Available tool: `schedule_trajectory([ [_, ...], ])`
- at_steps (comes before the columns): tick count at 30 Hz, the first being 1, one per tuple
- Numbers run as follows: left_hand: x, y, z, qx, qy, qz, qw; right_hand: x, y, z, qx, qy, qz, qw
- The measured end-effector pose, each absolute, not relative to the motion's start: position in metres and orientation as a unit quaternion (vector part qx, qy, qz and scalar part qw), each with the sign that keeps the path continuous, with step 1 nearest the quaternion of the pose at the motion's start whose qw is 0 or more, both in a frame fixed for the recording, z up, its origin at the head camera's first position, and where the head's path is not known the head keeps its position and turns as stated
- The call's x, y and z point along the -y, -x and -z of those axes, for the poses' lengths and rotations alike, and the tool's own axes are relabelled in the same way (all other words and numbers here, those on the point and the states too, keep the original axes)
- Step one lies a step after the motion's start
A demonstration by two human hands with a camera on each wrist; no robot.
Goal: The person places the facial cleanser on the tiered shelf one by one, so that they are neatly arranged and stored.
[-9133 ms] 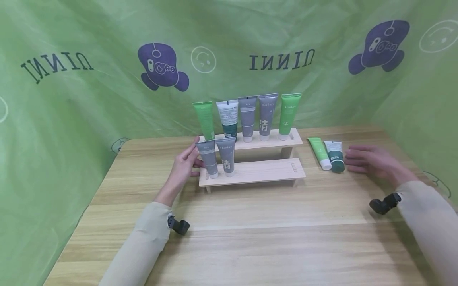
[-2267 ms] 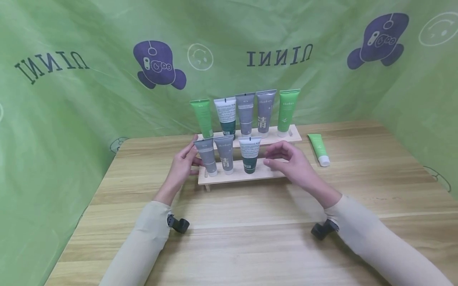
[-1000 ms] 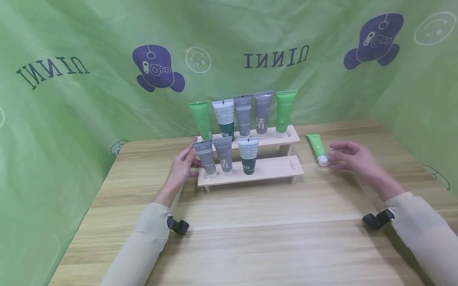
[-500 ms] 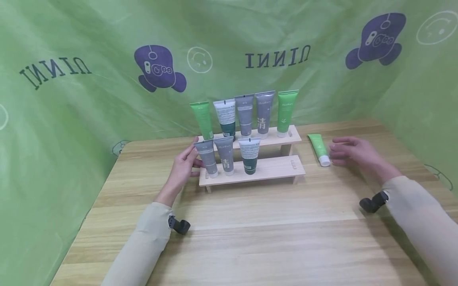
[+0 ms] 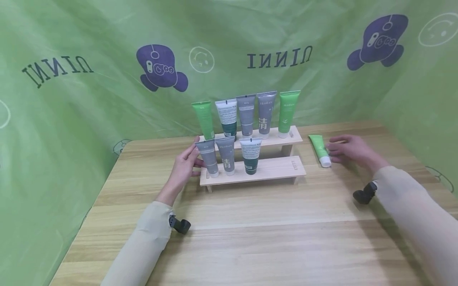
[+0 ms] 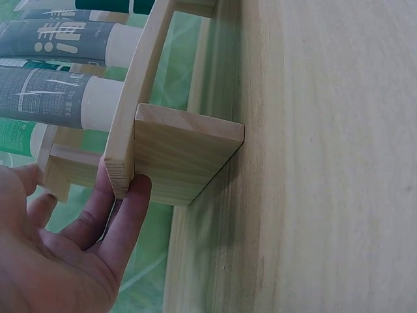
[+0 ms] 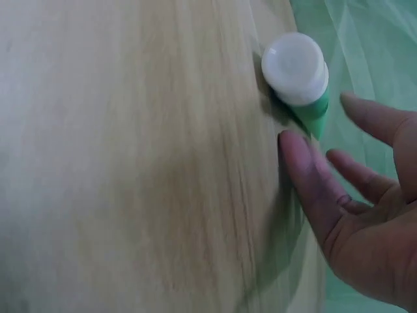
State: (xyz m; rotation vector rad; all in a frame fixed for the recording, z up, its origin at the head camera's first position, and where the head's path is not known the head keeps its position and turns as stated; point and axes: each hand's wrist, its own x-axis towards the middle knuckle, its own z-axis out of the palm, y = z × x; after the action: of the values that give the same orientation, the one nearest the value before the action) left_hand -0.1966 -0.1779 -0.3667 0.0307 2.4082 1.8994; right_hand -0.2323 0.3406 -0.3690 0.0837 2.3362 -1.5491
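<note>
A two-tier wooden rack (image 5: 275, 167) carries squeeze tubes standing on their caps. My left hand (image 5: 181, 166) grips the rack's left end; in the left wrist view its fingers (image 6: 130, 222) straddle the end of the lower board. On the lower tier stand two grey tubes (image 5: 225, 155) and a white-and-green tube (image 5: 251, 153). A green tube (image 5: 318, 146) with a white cap (image 7: 293, 65) lies on the table right of the rack. Beside this tube is my right hand (image 5: 350, 149), its fingers spread and slightly bent, fingertips right at the tube's side.
Several tubes stand on the upper tier, among them a green tube (image 5: 288, 113) at its right end and another green tube (image 5: 204, 119) at its left. A green printed curtain (image 5: 222, 24) hangs behind the wooden table (image 5: 250, 238).
The white-and-green tube went from the table to the lower tier earlier. The right hand returned to the lying green tube and has just shifted slightly left. The left hand stayed at the rack.
</note>
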Motion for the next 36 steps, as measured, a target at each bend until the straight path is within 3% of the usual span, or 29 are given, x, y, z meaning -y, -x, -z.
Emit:
schedule_trajectory([
  [19,0.179,0.197,0.367,-0.787,-0.012,-0.616,0.034,-0.316,0.237,0.359,-0.879,-0.043,0.432,0.197],
  [36,0.179,0.197,0.368,-0.776,-0.016,-0.63,0.04,-0.316,0.242,0.366,-0.862,-0.062,0.46,0.203],
])
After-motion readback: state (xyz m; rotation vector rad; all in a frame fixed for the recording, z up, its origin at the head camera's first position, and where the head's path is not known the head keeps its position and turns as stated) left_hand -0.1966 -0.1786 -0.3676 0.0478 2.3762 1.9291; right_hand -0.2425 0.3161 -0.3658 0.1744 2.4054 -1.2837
